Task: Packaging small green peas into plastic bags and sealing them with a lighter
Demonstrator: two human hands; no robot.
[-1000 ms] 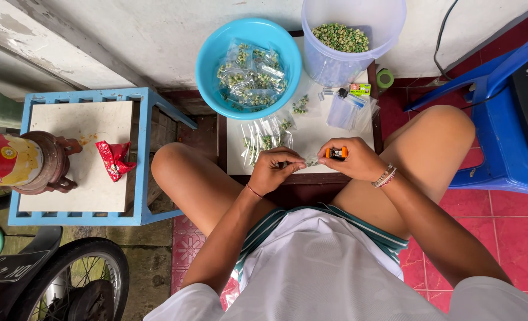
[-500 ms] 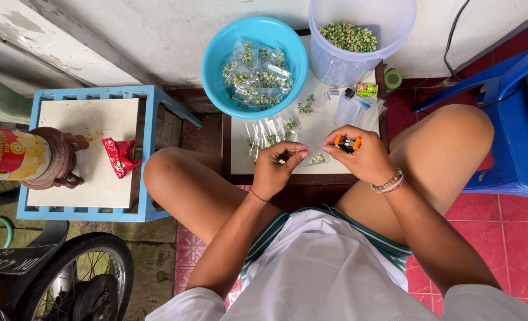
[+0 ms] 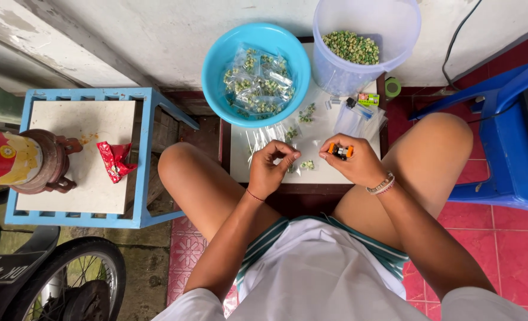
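While pinching, hands near table edge.

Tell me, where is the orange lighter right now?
In the head view, the orange lighter sits in the right hand, over the small white table, just right of the left hand.
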